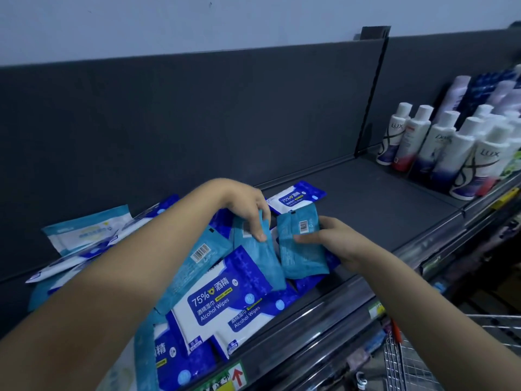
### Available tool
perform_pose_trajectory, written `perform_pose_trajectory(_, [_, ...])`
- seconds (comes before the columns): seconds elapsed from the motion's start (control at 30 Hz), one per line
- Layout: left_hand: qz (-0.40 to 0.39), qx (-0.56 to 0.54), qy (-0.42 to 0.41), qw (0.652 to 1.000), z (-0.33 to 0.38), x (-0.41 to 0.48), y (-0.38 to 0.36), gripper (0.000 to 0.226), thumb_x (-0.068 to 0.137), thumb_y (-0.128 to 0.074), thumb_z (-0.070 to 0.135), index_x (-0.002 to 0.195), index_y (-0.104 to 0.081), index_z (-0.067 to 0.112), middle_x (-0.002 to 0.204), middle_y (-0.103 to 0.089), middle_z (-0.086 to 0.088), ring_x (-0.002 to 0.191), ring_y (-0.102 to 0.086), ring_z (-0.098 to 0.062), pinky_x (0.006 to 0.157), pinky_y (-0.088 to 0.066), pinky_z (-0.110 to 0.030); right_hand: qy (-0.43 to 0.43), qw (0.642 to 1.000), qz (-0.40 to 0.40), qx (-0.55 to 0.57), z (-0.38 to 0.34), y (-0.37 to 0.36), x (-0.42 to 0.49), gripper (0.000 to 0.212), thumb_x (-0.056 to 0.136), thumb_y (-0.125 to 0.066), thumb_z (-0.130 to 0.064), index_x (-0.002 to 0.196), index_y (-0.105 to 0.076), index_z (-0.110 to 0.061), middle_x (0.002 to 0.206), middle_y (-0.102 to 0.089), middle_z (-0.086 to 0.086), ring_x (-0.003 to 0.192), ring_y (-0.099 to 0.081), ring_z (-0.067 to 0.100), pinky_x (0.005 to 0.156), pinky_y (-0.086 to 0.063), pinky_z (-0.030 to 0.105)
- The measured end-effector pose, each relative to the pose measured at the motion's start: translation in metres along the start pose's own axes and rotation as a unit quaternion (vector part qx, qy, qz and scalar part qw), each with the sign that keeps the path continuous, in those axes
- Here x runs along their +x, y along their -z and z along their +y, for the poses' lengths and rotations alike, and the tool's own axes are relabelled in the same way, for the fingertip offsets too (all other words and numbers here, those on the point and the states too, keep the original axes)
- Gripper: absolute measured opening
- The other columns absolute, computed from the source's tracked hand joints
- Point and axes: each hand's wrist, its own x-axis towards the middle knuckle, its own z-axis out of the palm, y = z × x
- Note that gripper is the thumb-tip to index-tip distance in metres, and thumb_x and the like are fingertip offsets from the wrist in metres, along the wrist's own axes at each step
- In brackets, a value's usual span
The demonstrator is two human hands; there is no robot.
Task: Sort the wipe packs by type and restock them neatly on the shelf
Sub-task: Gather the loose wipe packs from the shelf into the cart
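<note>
Film looks light, soft, slippery: hold sealed edges. Your left hand [244, 210] pinches one teal wipe pack [263, 262], your right hand [342, 245] a second pack [300, 256].

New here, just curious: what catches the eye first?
Two bare hands meet mid-frame: the left hand grips one flat teal plastic wipe pack, the right hand another teal pack with a barcode. Below them sprawls a jumbled pile of blue-and-white alcohol wipe packs on the dark grey shelf; white plastic bottles stand in rows far right.
</note>
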Motion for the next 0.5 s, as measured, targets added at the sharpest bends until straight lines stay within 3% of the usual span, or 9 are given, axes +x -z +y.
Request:
perform_pose_trajectory(0.1, [0.102,-0.173,-0.103,0.974,-0.002,-0.012,0.010,0.012,0.074,-0.081,0.018,0.082,-0.072,0.018,0.076,-0.070,0.006,0.074,-0.064,-0.012,0.077,-0.051,-0.030,0.027,0.997,-0.037,0.062,-0.006,-0.005,-0.010,0.055,0.076,-0.071,-0.040,0.119,-0.062,-0.008,0.105,-0.073,0.007,0.096,-0.070,0.021,0.082,-0.056,0.034])
perform_pose_trajectory(0.17, [0.152,-0.208,-0.138,0.956,0.005,-0.012,0.012,0.016,0.074,-0.081,0.021,0.086,-0.072,0.016,0.078,-0.070,0.002,0.074,-0.065,-0.013,0.073,-0.052,-0.030,0.032,0.995,-0.057,0.076,-0.007,-0.008,-0.013,0.061,0.074,-0.071,-0.051,0.118,-0.063,-0.010,0.108,-0.072,0.007,0.099,-0.069,0.021,0.083,-0.054,0.032])
perform_pose_trajectory(0.23, [0.179,-0.188,-0.144,0.955,0.014,-0.005,0.005,0.018,0.073,-0.082,0.025,0.087,-0.072,0.018,0.072,-0.068,0.004,0.067,-0.063,-0.009,0.067,-0.051,-0.028,0.021,0.997,-0.043,0.063,-0.006,-0.011,-0.011,0.063,0.071,-0.075,-0.043,0.120,-0.060,-0.008,0.108,-0.072,0.009,0.100,-0.069,0.024,0.085,-0.053,0.035])
perform_pose_trajectory(0.33, [0.199,-0.194,-0.157,0.948,0.019,0.013,-0.018,0.025,0.072,-0.083,0.026,0.090,-0.068,0.018,0.072,-0.064,0.010,0.065,-0.059,-0.003,0.065,-0.047,-0.020,0.004,0.999,-0.014,0.036,-0.006,-0.016,-0.010,0.048,0.073,-0.081,-0.018,0.115,-0.063,-0.007,0.102,-0.074,0.010,0.093,-0.071,0.025,0.081,-0.057,0.035])
perform_pose_trajectory(0.43, [0.322,-0.192,-0.128,0.918,0.018,0.031,-0.039,0.050,0.074,-0.080,0.038,0.117,-0.059,0.022,0.111,-0.056,0.011,0.102,-0.053,-0.004,0.087,-0.040,-0.018,0.004,0.998,0.031,0.049,-0.006,-0.015,-0.015,0.035,0.075,-0.077,-0.008,0.108,-0.066,-0.007,0.098,-0.074,0.012,0.087,-0.071,0.026,0.075,-0.058,0.034])
perform_pose_trajectory(0.5, [0.383,-0.253,-0.098,0.883,0.023,0.033,-0.044,0.064,0.076,-0.075,0.046,0.130,-0.050,0.023,0.126,-0.046,0.007,0.114,-0.046,-0.007,0.095,-0.037,-0.022,0.015,0.993,0.055,0.101,-0.005,-0.007,-0.023,0.041,0.072,-0.078,-0.007,0.111,-0.065,-0.006,0.100,-0.073,0.015,0.087,-0.071,0.028,0.073,-0.058,0.035])
